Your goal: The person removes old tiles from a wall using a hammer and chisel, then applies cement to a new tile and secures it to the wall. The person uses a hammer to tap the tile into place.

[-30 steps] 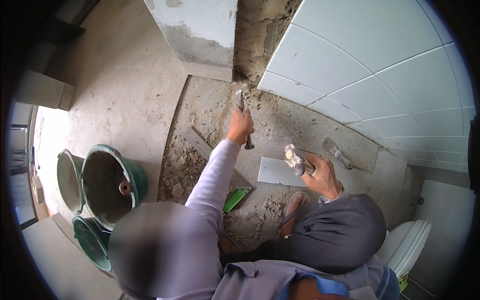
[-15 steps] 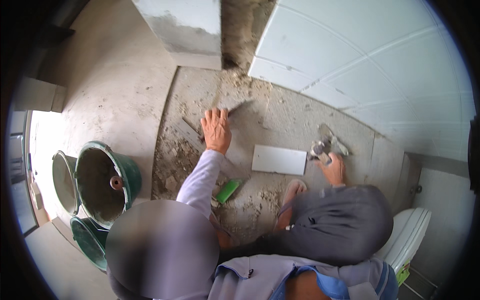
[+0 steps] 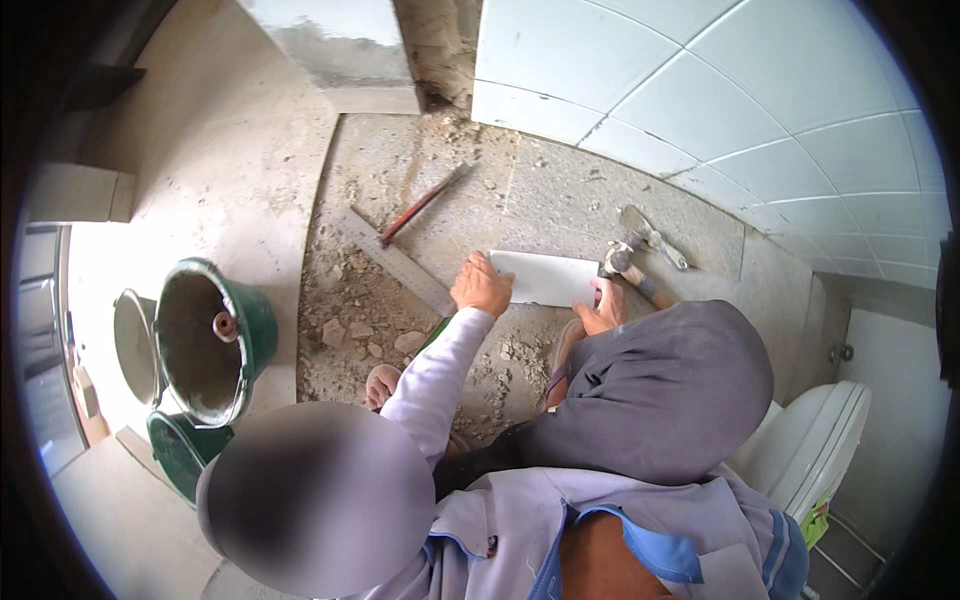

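A white rectangular tile (image 3: 540,275) lies on the rubble-strewn floor. My left hand (image 3: 482,288) grips its left end, while my right hand (image 3: 602,310) grips the right end. Beyond my left hand, a red chisel-like bar (image 3: 420,204) rests across a long metal straightedge (image 3: 385,256), which partly hides something green under my left wrist. Beside my right hand, a hammer (image 3: 645,282) with a wooden handle is on the floor, next to a trowel (image 3: 665,250).
Green buckets (image 3: 255,330) crusted with cement stand at left. A white pillar (image 3: 330,55) and a tiled wall (image 3: 720,100) are at the back. A white toilet (image 3: 820,430) is close by at right. Broken debris (image 3: 350,330) covers floor near my feet.
The chisel and hammer have left my hands for the floor. Both hands have moved inward onto the white tile, my left one rightward from the bar, my right one leftward from the hammer.
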Motion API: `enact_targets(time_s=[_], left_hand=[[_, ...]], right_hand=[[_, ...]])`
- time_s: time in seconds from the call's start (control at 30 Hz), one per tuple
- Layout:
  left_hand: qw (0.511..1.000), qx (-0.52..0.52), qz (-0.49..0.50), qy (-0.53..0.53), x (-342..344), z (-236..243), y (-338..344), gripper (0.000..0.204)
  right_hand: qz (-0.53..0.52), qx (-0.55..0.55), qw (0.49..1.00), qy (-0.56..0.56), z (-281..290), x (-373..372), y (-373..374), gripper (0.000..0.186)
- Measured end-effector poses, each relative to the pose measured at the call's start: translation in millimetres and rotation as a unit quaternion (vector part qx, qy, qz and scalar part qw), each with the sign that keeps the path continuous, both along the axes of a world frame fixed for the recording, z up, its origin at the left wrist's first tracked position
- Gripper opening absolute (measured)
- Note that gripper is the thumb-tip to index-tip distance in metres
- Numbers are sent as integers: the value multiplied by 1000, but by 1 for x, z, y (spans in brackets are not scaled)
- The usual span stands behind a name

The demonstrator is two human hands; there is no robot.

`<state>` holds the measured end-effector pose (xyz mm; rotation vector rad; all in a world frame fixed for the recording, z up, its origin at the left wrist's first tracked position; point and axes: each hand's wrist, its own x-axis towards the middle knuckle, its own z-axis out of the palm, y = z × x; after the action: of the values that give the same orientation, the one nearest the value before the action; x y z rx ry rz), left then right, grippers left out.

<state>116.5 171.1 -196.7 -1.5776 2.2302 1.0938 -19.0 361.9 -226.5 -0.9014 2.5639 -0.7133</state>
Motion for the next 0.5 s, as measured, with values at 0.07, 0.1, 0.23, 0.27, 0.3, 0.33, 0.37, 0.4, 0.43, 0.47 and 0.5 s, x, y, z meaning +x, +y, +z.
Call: enact_targets(time_s=[0.07, 0.1, 0.23, 0.27, 0.3, 0.33, 0.37, 0.4, 0.43, 0.47, 0.5], left_hand=[[1000, 4, 16, -12, 8, -4, -4, 62], [1000, -3, -1, -6, -2, -13, -3, 64], [996, 80, 1, 46, 16, -43, -30, 59], [989, 128, 6, 70, 18, -33, -38, 57], [988, 135, 19, 67, 17, -23, -42, 38], [963, 188, 91, 168, 19, -21, -53, 35], [922, 236, 163, 258, 26, -24, -69, 31], [861, 286, 223, 357, 19, -22, -83, 28], [809, 285, 260, 443, 7, -1, -93, 24], [743, 292, 291, 528, -14, 23, -101, 21], [699, 305, 293, 576, -28, 31, -114, 18]], right_hand=[[-74, -41, 989, -120, -1, 12, -8, 55], [-156, -86, 956, -234, -34, -4, 7, 59], [-253, -222, 857, -390, -53, -15, 10, 47], [-177, -236, 884, -362, -31, -15, -6, 42], [-102, -250, 905, -330, -8, -20, -25, 37], [-23, -265, 918, -293, 36, -20, -53, 32], [53, -209, 954, -208, 89, -15, -86, 29], [126, -148, 975, -104, 151, -16, -121, 26], [213, -136, 967, -21, 190, -22, -150, 25], [294, -112, 947, 71, 222, -31, -176, 25], [328, -118, 925, 150, 246, -32, -202, 25]])
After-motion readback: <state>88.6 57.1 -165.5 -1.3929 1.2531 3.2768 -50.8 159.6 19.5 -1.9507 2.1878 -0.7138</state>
